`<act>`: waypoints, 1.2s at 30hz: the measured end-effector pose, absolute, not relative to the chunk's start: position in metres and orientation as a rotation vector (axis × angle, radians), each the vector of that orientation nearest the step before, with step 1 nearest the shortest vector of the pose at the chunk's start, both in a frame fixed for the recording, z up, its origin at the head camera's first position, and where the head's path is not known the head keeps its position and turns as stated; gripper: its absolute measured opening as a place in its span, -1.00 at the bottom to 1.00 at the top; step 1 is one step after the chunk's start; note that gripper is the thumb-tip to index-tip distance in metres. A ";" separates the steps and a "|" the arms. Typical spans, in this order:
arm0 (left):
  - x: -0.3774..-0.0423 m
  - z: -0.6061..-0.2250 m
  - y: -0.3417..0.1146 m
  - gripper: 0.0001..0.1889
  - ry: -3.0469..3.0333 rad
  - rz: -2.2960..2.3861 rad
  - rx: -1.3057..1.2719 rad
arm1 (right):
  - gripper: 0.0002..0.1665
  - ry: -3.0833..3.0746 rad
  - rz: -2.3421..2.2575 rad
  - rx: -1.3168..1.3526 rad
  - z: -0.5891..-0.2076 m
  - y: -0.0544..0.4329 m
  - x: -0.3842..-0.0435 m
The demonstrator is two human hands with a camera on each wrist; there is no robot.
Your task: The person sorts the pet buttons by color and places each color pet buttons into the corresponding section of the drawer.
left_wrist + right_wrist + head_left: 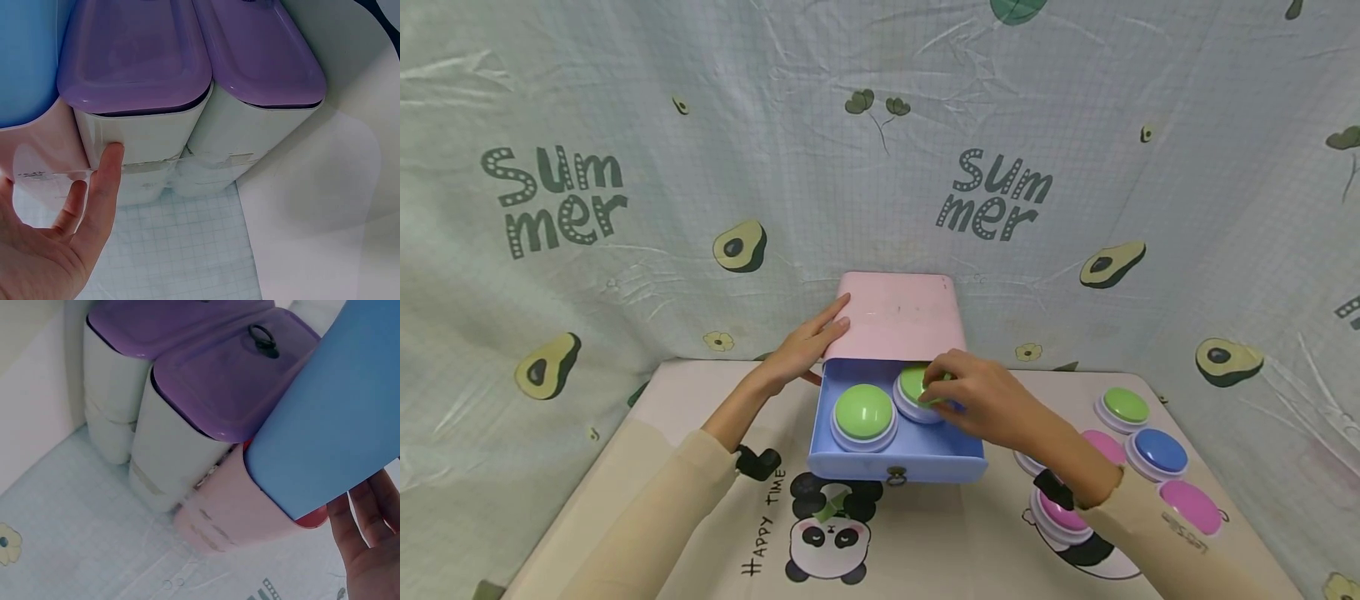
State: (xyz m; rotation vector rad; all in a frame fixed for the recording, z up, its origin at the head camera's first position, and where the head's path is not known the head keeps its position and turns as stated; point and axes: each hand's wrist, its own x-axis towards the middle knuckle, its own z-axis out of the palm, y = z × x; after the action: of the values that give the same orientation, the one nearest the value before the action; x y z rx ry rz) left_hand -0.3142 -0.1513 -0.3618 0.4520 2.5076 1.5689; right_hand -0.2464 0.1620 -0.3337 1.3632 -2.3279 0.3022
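A blue drawer [857, 468] stands pulled out of a pink casing [898, 317]. In it sits a round push button [863, 411] with a green dome and white base. A second green push button [912, 382] lies behind it to the right, partly covered by my right hand [981, 398], whose curled fingers grip it. My left hand [801, 354] rests on the casing's left side. In the left wrist view, the left hand [62, 244] touches the white casing [140, 134] with extended fingers. In the right wrist view, the drawer wall [325, 425] hides the right fingertips.
To the right on the table lie a green button [1126, 405], a blue button [1161, 450] and several pink buttons [1191, 508]; my right forearm covers some of them. Purple drawers [134, 56] in white casings adjoin the pink one. A printed curtain [805, 183] hangs behind.
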 end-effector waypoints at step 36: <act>-0.309 -0.359 -0.151 -0.33 2.513 1.546 0.453 | -0.69 -2.163 0.252 1.255 -0.347 0.152 -0.253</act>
State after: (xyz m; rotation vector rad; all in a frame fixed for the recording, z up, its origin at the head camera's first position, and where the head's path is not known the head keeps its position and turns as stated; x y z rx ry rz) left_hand -0.3094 -0.1512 -0.3592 0.4526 2.5131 1.5458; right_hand -0.2526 0.1524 -0.3468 1.2549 -2.1628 0.2520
